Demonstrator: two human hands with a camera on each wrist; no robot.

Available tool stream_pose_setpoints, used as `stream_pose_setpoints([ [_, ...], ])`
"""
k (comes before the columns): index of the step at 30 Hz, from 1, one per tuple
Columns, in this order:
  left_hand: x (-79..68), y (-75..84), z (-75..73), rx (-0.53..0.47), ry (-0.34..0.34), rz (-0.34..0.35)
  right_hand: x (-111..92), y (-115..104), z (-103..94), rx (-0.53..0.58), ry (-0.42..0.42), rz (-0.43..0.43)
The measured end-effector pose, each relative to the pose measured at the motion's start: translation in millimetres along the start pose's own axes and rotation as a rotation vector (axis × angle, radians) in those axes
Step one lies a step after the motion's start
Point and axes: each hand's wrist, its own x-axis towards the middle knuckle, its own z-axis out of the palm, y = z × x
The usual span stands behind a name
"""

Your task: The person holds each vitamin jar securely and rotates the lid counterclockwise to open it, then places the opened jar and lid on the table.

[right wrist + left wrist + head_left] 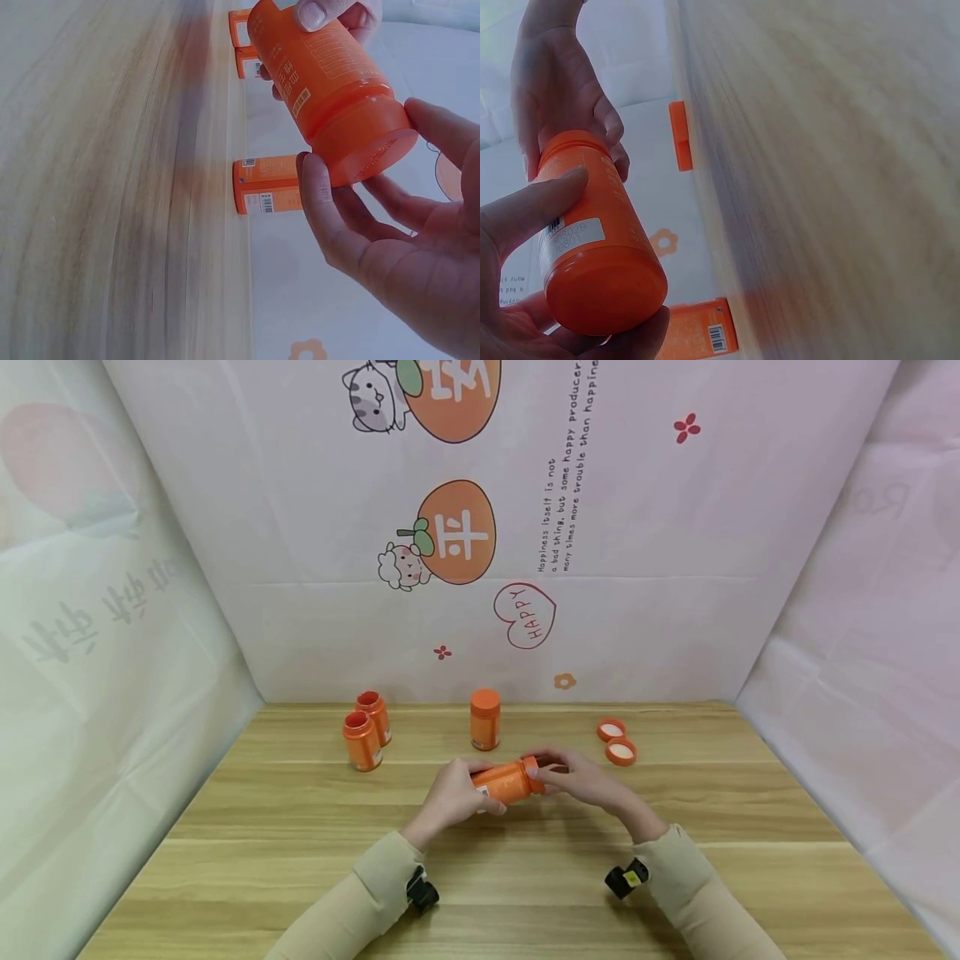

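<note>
An orange pill bottle [505, 783] is held tilted above the table, its capped end toward the right. My left hand [453, 793] grips the body near the base; in the left wrist view the thumb lies along the bottle [604, 225] beside a white label. With fingertips and thumb, my right hand [581, 779] grips the orange cap [532, 774]. The right wrist view shows those fingers round the rim of the cap [365, 140], which sits on the bottle's neck.
A capped orange bottle [485, 722] stands behind the hands. Two uncapped bottles, one nearer [363, 743] and one farther [375, 717], stand at the left. Two loose caps, one [611, 730] and another [621, 752], lie at the right with pale insides up. Printed sheets wall the table [525, 877].
</note>
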Motion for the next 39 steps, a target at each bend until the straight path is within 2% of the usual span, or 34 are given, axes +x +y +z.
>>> stream_pose_setpoints([
  [8,-0.2,-0.8,-0.8,0.003,0.006,0.004,-0.9,-0.1,-0.8,-0.054,-0.006,-0.071],
  [21,0.2,-1.3,-0.6,0.007,0.006,0.007,-0.5,1.6,-2.9,-0.077,-0.001,-0.127],
  [29,0.7,-1.2,-0.4,-0.001,0.005,0.001,-1.0,3.0,-2.8,-0.051,0.016,-0.154],
  [39,0.1,0.3,-1.2,-0.010,-0.002,-0.011,-1.7,6.4,-5.1,0.029,-0.004,-0.226],
])
